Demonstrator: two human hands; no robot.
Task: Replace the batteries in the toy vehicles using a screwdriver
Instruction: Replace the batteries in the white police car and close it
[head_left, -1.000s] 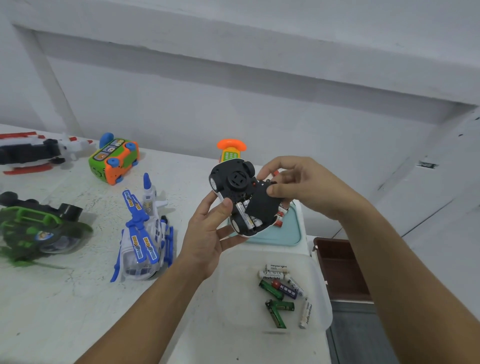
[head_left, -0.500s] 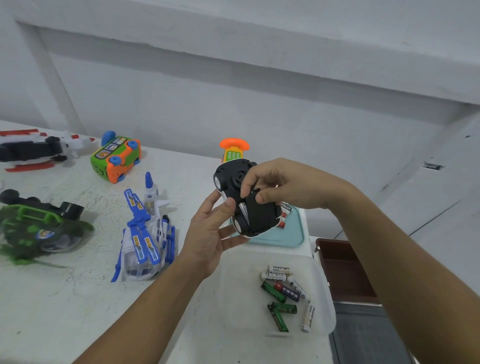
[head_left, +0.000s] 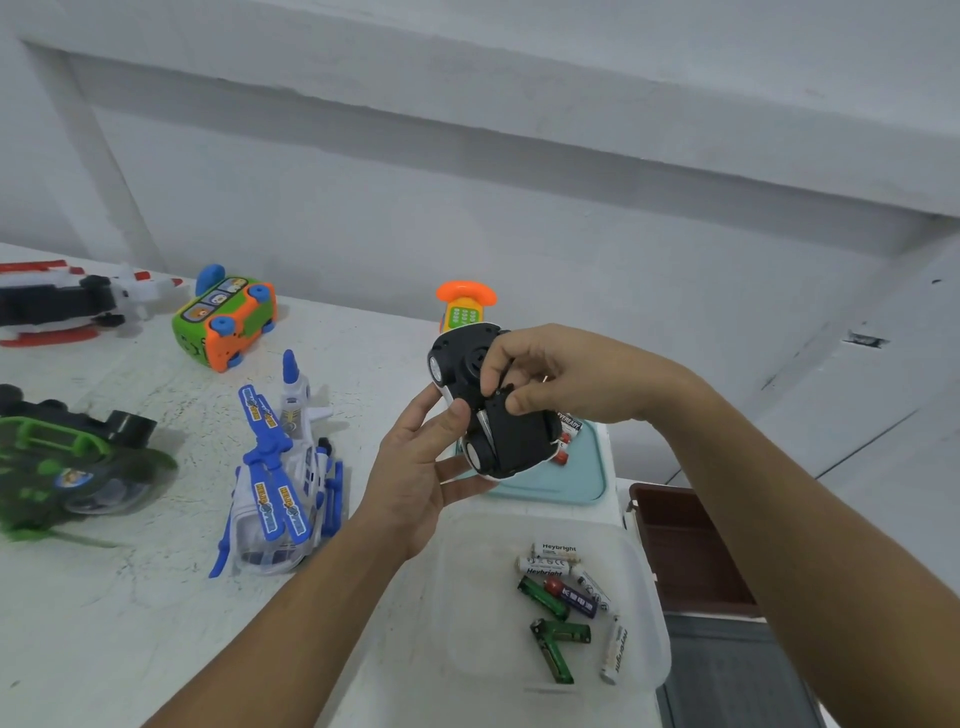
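— Black underside up; where is the toy car (head_left: 460, 353)?
— Off the desk (head_left: 130, 597), cradled in the left hand (head_left: 415, 467), fingers (head_left: 452, 421) curled round its side. Its long axis runs away from the person.
— And the battery cover (head_left: 519, 436)?
— On the near half. The right hand (head_left: 566, 374) comes from the right, fingers pinching the cover's far edge. I judge it must press toward the left palm.

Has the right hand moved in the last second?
Yes. The right hand slid left, closer to the orange toy phone, and its fingers now grip the underside of the black toy car.
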